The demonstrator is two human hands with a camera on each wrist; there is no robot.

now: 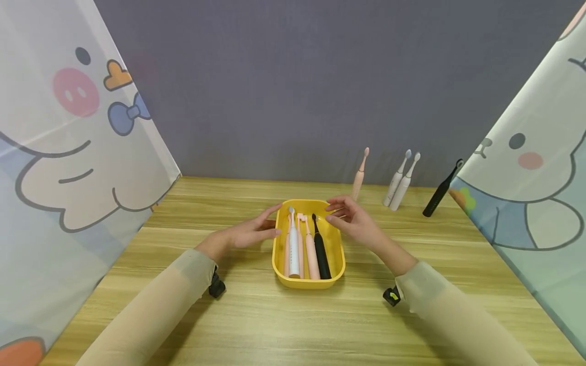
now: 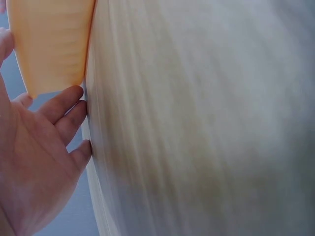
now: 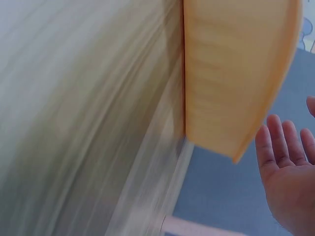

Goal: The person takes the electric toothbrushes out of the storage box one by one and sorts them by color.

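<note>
A yellow plastic bin (image 1: 309, 285) sits on the table, holding several electric toothbrushes side by side: a white toothbrush (image 1: 294, 254), a black toothbrush (image 1: 322, 256) and pink ones such as the pink toothbrush (image 1: 312, 258). My left hand (image 1: 249, 231) is at the bin's left side, thumb and fingers extended by its wall; in the left wrist view its lower fingertips reach down to the tabletop. Over the far right rim hovers my right hand (image 1: 354, 218), fingers loosely extended. From the right wrist view, its fingers (image 3: 279, 140) are beside the bin's rim and grip nothing.
Behind and right of the bin stand a pink toothbrush (image 1: 358, 178), two white-handled toothbrushes (image 1: 400, 190) and a black toothbrush (image 1: 440, 193). A grey panel (image 1: 293, 91) closes off the back of the wooden table (image 1: 256, 325). Cartoon-printed curtains (image 1: 59, 178) flank both sides.
</note>
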